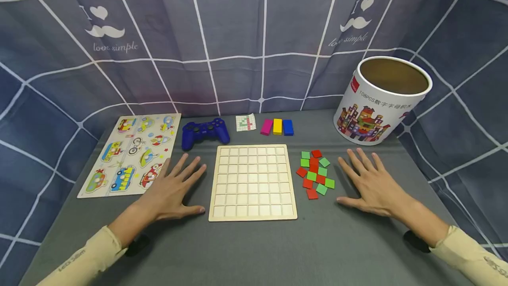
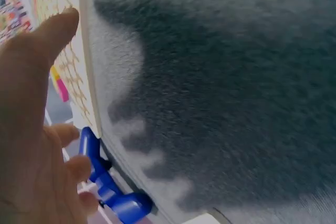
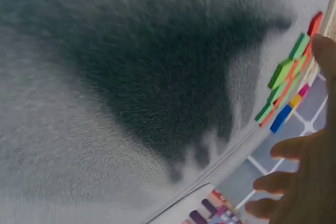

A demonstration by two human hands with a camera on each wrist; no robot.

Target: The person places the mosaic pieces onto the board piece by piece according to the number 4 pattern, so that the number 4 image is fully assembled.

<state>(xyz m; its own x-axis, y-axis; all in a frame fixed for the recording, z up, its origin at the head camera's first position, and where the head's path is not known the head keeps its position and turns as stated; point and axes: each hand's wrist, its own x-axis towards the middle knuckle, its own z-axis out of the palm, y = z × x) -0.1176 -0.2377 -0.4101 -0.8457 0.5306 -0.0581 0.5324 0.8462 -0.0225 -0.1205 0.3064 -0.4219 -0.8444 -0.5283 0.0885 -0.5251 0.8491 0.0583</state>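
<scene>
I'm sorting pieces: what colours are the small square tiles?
The square tiles are red and green, clearest from the head.

The surface is being occupied: picture board, controller left; card, blocks far; grid board near; tiles, bucket right.

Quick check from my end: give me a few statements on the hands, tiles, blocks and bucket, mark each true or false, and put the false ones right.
1. The left hand holds nothing, its fingers spread. True.
2. The red and green tiles lie on the wooden grid board. False: the red and green tiles lie on the table, to the right of the wooden grid board.
3. The right hand grips a tile. False: the right hand is empty.
4. The magenta, yellow and blue blocks lie side by side beyond the wooden grid board. True.
5. The white bucket stands at the far left. False: the white bucket stands at the far right.
</scene>
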